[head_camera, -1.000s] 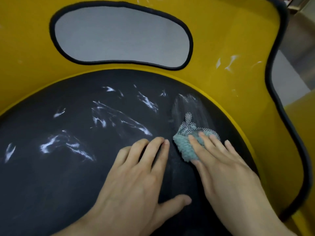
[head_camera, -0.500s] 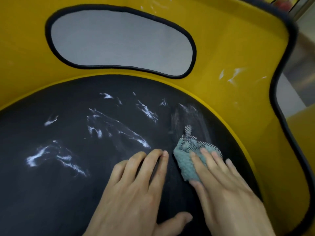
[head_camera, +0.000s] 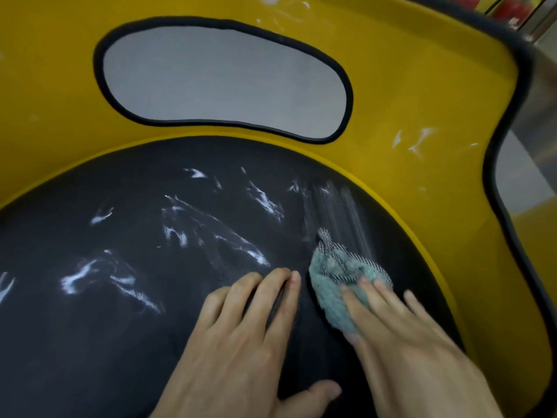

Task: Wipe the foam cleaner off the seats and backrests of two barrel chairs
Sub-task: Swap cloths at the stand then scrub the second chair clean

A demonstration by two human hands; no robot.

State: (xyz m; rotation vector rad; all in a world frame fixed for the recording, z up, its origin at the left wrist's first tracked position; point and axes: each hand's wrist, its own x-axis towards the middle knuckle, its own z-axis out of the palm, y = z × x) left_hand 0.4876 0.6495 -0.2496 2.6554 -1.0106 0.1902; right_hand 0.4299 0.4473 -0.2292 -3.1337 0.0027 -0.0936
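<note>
The right hand (head_camera: 401,336) presses the teal cloth (head_camera: 331,276) flat-fingered onto the black seat (head_camera: 90,342), the left hand (head_camera: 241,342) splayed flat beside it; next, probably, a firm sweep leftward through the foam streaks (head_camera: 259,257).

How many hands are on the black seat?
2. The left hand lies flat on the black seat with its fingers straight. The right hand is beside it, nearer the yellow backrest, and presses on the green cloth.
</note>
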